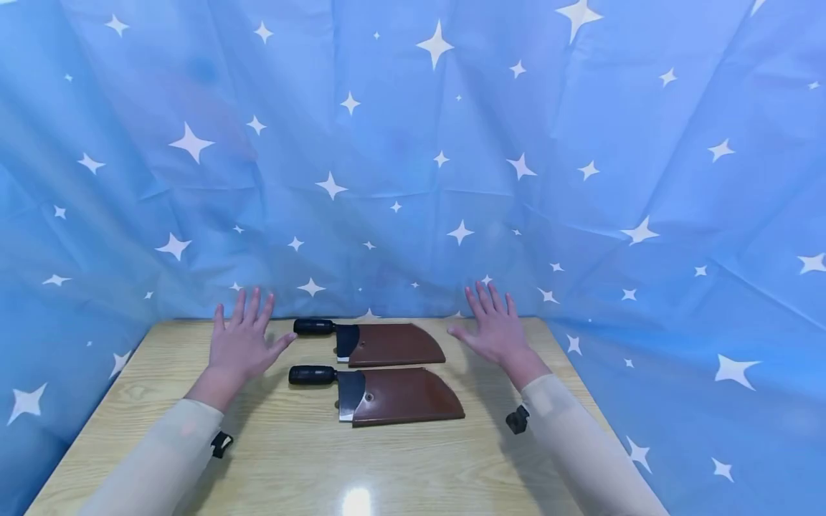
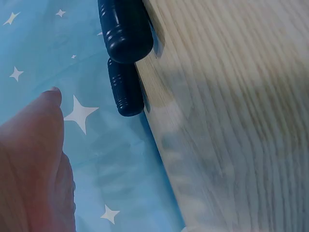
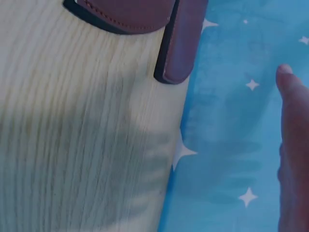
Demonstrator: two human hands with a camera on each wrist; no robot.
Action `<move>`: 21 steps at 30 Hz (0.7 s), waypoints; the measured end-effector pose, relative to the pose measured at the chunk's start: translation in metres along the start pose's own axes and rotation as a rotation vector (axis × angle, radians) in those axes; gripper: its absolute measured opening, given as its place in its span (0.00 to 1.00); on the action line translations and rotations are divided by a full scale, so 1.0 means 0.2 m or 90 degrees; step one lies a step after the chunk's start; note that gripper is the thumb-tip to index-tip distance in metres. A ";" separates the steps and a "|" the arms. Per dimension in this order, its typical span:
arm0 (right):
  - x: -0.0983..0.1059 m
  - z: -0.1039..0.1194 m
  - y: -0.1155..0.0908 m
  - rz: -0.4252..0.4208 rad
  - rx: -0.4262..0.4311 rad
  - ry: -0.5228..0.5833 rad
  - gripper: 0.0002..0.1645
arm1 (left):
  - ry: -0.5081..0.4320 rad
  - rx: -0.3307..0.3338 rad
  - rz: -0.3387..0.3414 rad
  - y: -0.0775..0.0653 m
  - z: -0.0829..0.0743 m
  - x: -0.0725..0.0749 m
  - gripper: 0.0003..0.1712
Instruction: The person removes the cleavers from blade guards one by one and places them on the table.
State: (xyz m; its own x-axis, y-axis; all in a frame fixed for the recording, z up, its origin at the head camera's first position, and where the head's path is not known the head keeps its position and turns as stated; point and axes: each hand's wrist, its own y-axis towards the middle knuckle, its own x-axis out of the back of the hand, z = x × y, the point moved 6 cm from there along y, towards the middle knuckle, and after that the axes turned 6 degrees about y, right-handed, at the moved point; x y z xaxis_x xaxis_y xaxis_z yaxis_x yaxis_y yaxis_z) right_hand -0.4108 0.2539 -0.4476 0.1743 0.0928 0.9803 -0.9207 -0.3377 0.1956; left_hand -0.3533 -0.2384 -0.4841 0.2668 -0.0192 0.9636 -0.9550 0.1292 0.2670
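Note:
Two cleavers in brown leather sheaths lie one behind the other on the wooden table, black handles pointing left. The far cleaver [image 1: 396, 344] is close to the table's back edge; the near cleaver [image 1: 406, 396] lies in front of it. A strip of bare blade shows at each sheath's mouth. My left hand [image 1: 240, 347] is spread above the table, left of the handles, holding nothing. To the right of the sheath tips, my right hand [image 1: 495, 331] is also held up with fingers spread. In the left wrist view both handles [image 2: 126, 34] show; in the right wrist view, the sheath ends [image 3: 181, 48].
The light wooden table [image 1: 284, 466] narrows toward its back edge. A blue curtain [image 1: 400, 143] with white stars hangs behind it and along both sides. Black wrist straps [image 1: 221, 444] show at the cream sleeves [image 1: 155, 459].

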 end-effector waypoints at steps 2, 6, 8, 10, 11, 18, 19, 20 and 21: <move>-0.01 0.01 -0.01 0.006 0.005 -0.004 0.65 | -0.005 0.001 0.004 -0.01 -0.01 0.00 0.59; -0.02 0.03 -0.04 0.015 0.019 -0.003 0.66 | -0.006 -0.004 0.010 -0.02 -0.04 0.00 0.59; -0.02 0.04 -0.05 0.013 0.026 -0.004 0.66 | -0.004 -0.010 0.012 -0.03 -0.05 0.00 0.58; -0.02 0.05 -0.05 0.009 0.031 -0.004 0.65 | -0.004 -0.017 0.013 -0.03 -0.06 0.00 0.59; -0.02 0.06 -0.06 0.006 0.033 -0.002 0.65 | -0.003 -0.018 0.013 -0.04 -0.07 0.01 0.59; -0.05 0.11 -0.10 -0.001 0.043 0.009 0.65 | -0.001 -0.034 0.011 -0.07 -0.13 0.00 0.58; -0.06 0.12 -0.11 -0.004 0.047 0.013 0.65 | 0.000 -0.037 0.009 -0.08 -0.14 0.00 0.58; -0.07 0.13 -0.12 -0.007 0.053 0.019 0.65 | -0.002 -0.041 0.005 -0.08 -0.15 -0.01 0.58; -0.08 0.13 -0.13 -0.011 0.060 0.024 0.65 | -0.006 -0.044 0.003 -0.09 -0.15 -0.01 0.58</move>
State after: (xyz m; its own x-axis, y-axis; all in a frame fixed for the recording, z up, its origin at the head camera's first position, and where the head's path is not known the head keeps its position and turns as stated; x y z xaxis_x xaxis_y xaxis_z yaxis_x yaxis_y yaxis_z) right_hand -0.3798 0.2364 -0.4668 0.1747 0.1346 0.9754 -0.8804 -0.4221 0.2160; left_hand -0.3327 -0.2102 -0.4917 0.2606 -0.0276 0.9651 -0.9449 0.1981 0.2608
